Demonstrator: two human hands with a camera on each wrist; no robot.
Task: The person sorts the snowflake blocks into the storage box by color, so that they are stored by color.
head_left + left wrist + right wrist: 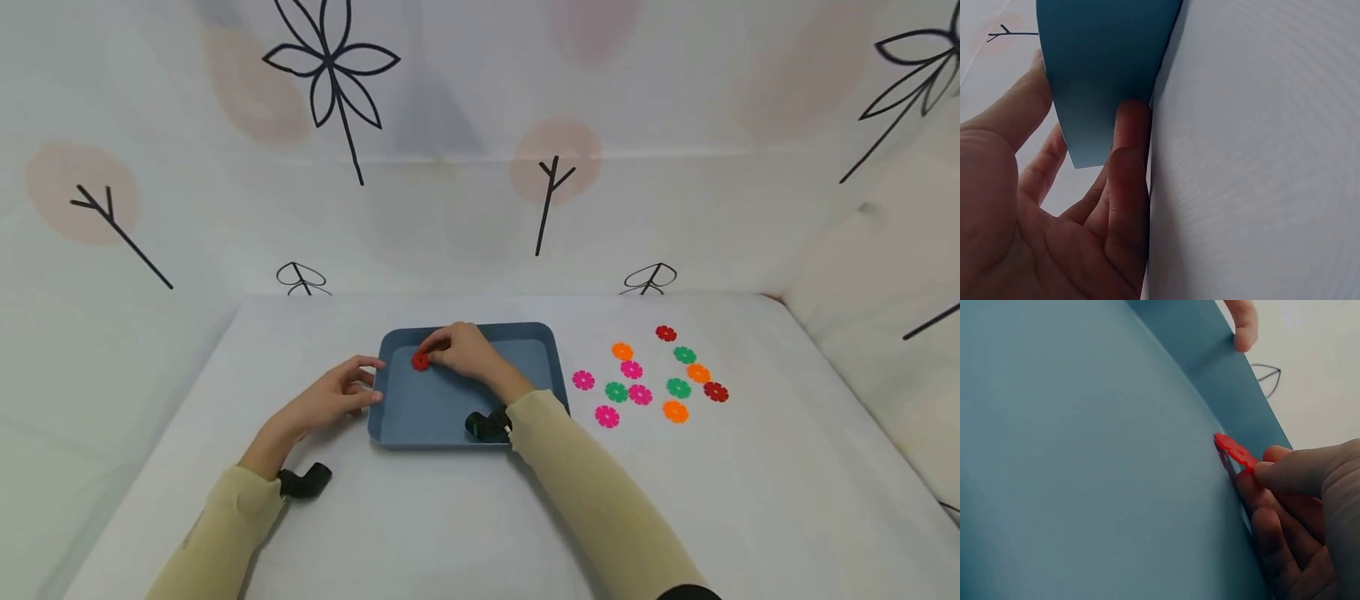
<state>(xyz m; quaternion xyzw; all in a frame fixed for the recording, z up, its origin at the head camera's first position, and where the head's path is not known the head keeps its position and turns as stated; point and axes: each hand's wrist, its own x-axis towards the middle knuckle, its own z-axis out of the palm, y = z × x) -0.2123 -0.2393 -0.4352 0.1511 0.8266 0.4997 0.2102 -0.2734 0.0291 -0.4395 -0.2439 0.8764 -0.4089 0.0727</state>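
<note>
A red notched plastic disc [421, 361], shaped like a flower, is pinched between the thumb and fingertips of my right hand [467, 352]. In the right wrist view the disc [1234, 451] tilts close above the floor of the blue-grey tray [1104, 456], near its wall. Whether its lower edge touches the tray cannot be told. At the left end of the tray [442, 417], my left hand [330, 396] holds the rim with thumb and fingers. The left wrist view shows fingers of that hand [1066, 244] against the tray's outer wall [1100, 69].
Right of the tray, several similar discs lie scattered flat on the white table [750, 500]: pink [607, 417], orange [676, 412], green [678, 388] and red [716, 392]. A white patterned cloth [465, 217] rises behind the table. Each wrist carries a black camera [306, 481].
</note>
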